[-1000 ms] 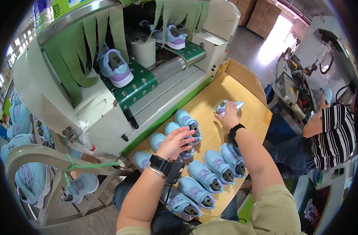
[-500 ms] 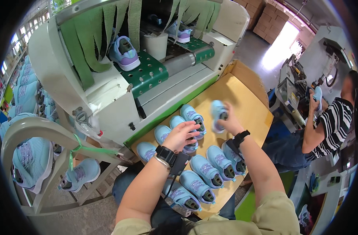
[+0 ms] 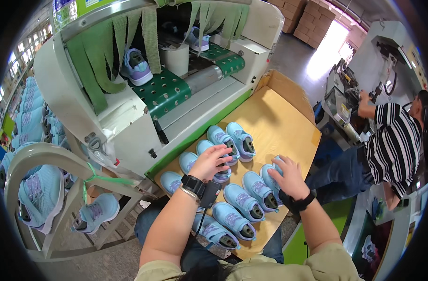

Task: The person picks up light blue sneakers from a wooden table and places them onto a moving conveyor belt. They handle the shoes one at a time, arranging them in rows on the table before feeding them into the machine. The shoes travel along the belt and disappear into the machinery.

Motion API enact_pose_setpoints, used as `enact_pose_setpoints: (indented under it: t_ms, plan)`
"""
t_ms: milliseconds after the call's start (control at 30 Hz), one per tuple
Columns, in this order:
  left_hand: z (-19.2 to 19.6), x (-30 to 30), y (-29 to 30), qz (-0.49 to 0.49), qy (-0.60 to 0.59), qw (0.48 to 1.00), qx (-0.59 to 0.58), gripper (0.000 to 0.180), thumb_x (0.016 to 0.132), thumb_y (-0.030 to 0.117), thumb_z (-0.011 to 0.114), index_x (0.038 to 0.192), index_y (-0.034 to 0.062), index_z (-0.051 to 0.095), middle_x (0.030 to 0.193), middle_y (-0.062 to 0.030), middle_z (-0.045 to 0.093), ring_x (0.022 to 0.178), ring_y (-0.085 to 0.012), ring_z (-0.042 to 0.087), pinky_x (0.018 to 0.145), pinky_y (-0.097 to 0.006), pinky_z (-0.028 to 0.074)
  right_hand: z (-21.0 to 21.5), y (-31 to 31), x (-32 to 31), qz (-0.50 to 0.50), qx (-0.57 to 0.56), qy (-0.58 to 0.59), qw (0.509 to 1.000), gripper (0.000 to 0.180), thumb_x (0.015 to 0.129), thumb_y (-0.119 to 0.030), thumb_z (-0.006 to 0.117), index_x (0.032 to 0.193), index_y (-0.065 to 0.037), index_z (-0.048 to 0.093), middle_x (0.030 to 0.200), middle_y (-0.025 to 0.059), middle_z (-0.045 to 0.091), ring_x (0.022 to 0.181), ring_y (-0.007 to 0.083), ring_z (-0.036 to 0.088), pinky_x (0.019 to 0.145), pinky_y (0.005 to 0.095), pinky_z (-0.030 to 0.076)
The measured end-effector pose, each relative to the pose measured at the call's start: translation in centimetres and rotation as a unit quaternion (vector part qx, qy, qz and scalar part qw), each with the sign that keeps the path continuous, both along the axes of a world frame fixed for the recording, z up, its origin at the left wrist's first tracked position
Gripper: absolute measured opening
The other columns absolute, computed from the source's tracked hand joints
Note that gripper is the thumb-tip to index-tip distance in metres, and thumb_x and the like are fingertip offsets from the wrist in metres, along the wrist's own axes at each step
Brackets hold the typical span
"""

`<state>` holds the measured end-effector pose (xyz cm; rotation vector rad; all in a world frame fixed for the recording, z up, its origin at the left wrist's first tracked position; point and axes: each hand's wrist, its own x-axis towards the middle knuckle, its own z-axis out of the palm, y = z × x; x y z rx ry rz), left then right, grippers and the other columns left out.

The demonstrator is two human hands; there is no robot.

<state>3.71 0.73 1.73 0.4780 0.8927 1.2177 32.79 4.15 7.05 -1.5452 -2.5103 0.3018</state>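
Hovers with the left hand (image 3: pixel 204 165), empty and loosely parted in the fingers, above the far row of rounded, pale-blue knit sneakers (image 3: pixel 187 160) on the smooth tan tabletop (image 3: pixel 272 112). Hangs with the right hand (image 3: pixel 291 179), spread wide, just beside the endmost lilac-laced sneaker (image 3: pixel 271 179) in the near row; cannot tell whether touching.

Over the remote feed I am making out no readable words or numbers; a label (image 3: pixel 91 2) on the green panel (image 3: pixel 84 9) is showing too small.
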Motion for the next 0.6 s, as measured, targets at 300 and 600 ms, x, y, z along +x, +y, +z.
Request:
enact_pose_setpoints:
  t_ms: [300,600]
  plan:
    - [0.3,-0.1,-0.2,0.009,-0.006,1.000,0.021,0.036,0.100,0.024,0.057,0.130,0.0053,0.051,0.133,-0.0124,0.059,0.115,-0.0263,0.061,0.086,-0.036,0.051,-4.7,-3.4,0.9,-0.068,0.123,0.055,0.988,0.023,0.091,-0.029,0.061,0.104,-0.011,0.068,0.108,0.0059,0.066,0.106,0.0278,0.061,0.109,0.0680,0.022]
    - [0.5,-0.1,-0.6,0.002,-0.005,0.999,0.042,0.038,0.101,0.023,0.055,0.133,0.0037,0.050,0.136,-0.0147,0.056,0.120,-0.0273,0.058,0.090,-0.039,0.051,-4.6,-3.7,1.0,-0.067,0.141,0.055,0.986,0.015,0.092,-0.021,0.057,0.099,-0.011,0.066,0.104,0.0043,0.068,0.101,0.0260,0.063,0.110,0.0675,0.023]
